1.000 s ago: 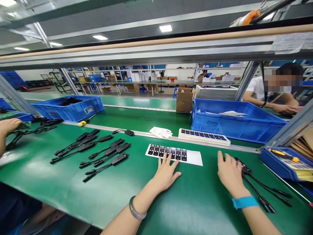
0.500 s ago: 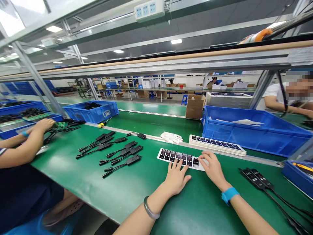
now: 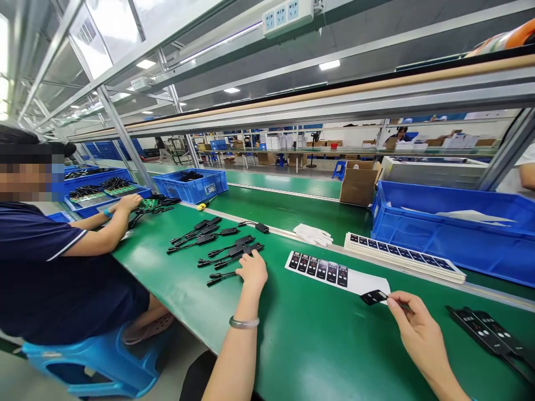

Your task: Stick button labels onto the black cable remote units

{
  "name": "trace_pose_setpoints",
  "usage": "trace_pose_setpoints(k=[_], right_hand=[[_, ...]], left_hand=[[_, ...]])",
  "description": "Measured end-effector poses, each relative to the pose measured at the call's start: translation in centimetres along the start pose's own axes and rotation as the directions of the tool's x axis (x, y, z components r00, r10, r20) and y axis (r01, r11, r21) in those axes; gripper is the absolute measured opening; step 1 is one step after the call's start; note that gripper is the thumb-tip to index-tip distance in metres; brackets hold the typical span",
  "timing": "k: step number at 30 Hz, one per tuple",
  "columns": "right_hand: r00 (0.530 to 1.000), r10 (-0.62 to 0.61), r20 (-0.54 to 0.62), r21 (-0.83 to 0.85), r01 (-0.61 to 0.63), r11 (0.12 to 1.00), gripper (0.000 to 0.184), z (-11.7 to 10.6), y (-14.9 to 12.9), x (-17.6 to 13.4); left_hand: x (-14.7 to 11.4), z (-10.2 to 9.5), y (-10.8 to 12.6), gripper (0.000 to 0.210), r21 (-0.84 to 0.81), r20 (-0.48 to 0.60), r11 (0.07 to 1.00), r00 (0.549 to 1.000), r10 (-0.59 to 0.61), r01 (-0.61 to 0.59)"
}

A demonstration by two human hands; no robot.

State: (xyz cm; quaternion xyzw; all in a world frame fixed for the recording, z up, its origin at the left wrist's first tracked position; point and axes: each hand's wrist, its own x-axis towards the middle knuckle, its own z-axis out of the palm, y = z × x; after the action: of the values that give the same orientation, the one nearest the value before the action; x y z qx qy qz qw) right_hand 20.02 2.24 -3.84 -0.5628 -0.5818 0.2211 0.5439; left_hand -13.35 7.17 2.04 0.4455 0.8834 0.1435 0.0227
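Observation:
My right hand (image 3: 420, 331) pinches a black label sticker (image 3: 373, 297) by its edge, just over the right end of the white sticker sheet (image 3: 363, 281). Several black labels remain in a row on the sheet's left part. Toward the left, my left hand (image 3: 253, 271) has its fingers closed over a black cabled module (image 3: 220, 277); the module's box is mostly hidden under the hand, with its cable sticking out to the left. Several similar black modules (image 3: 205, 239) lie just beyond. At the right edge, more black modules (image 3: 480, 329) with labels on their faces lie side by side.
A stack of label sheets (image 3: 403, 257) and a white glove (image 3: 312, 234) lie along the metal strip. Behind stand a large blue bin (image 3: 443, 245) and a smaller blue bin (image 3: 192, 189). At left a co-worker (image 3: 54, 239) on a blue stool (image 3: 96, 356) handles cabled boards.
The rightmost label has come off the sheet into my right hand, which has moved toward me. My left hand has left the sheet and moved left onto a module. The view has swung left.

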Motion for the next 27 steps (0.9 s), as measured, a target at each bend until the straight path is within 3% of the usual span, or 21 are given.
trace_pose_setpoints(k=[4,8,10,12,14,15,17,21,27], right_hand=[[0.998,0.059,0.038,0.078,-0.062,0.995,0.034,-0.1,-0.8,-0.6],[0.991,0.107,0.08,0.21,-0.121,0.97,0.031,-0.1,-1.5,-1.3],[0.988,0.104,0.112,0.26,-0.13,0.957,0.029,0.0,-1.9,-1.6],[0.985,0.102,0.142,0.298,-0.141,0.944,0.028,0.1,-2.3,-1.7],[0.981,0.099,0.166,0.32,-0.149,0.936,0.027,0.1,-2.7,-1.7],[0.98,0.098,0.175,0.325,-0.152,0.933,0.027,0.1,-3.0,-1.7],[0.977,0.097,0.19,0.332,-0.157,0.93,0.026,0.0,-3.5,-1.7],[0.97,0.112,0.217,0.339,-0.183,0.923,0.024,-0.2,-4.2,-1.9],[0.949,0.168,0.266,0.34,-0.255,0.905,0.027,0.0,-5.0,-1.8]], left_hand=[[-1.7,-0.4,1.4,0.031,-0.115,0.048,0.974,0.978,0.202,-0.195],[-5.2,0.5,4.2,0.026,-0.377,0.171,0.844,0.867,0.468,-0.381],[-7.3,1.6,5.5,0.026,-0.632,0.291,0.722,0.778,0.557,-0.281],[-9.3,2.7,6.3,0.026,-0.852,0.402,0.523,0.656,0.639,0.012],[-11.0,3.4,6.6,0.03,-0.884,0.466,0.339,0.539,0.701,0.322],[-11.7,3.5,6.7,0.032,-0.862,0.487,0.304,0.495,0.719,0.407],[-12.5,3.4,6.6,0.036,-0.826,0.517,0.295,0.434,0.738,0.481],[-13.1,2.8,6.4,0.041,-0.818,0.521,0.326,0.369,0.77,0.474],[-13.8,2.9,6.1,0.044,-0.769,0.508,0.323,0.22,0.833,0.552]])
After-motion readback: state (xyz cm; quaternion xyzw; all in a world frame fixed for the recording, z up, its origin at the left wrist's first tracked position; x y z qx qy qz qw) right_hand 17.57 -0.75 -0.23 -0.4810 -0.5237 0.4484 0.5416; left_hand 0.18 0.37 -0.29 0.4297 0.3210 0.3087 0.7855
